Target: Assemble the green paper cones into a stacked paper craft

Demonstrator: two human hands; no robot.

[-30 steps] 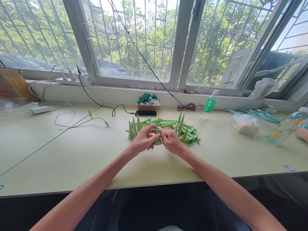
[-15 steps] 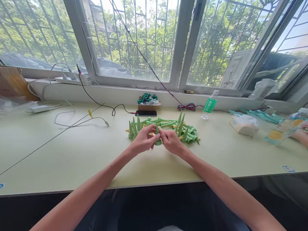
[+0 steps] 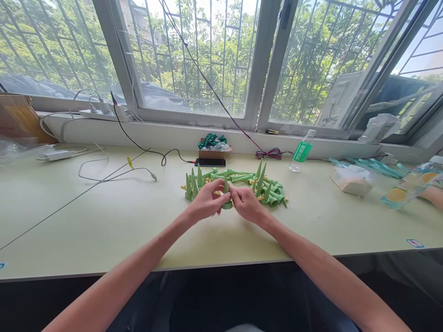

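Between my two hands a green plastic spike (image 3: 226, 184) stands point up, its round base toward the table. My left hand (image 3: 208, 201) is closed around its left side. From the right, the fingertips of my right hand (image 3: 248, 203) pinch at the same spike; whether they hold a small extra part is hidden. More upright green spikes (image 3: 194, 186) stand just left of my left hand. Beyond my right hand lies a pile of green spikes and tubes (image 3: 273, 196), with small yellow pieces among them.
A phone (image 3: 210, 162) lies behind the pile, before a small box (image 3: 212, 154) of green and clear plastic. A water bottle (image 3: 302, 151) stands at the back right, near tissues (image 3: 352, 179). Cables (image 3: 117, 169) cross the table (image 3: 121, 230) at left. Another person's arm (image 3: 432, 196) shows far right.
My hands and the spike stay almost in place. At the far right the other person's arm has shifted slightly.
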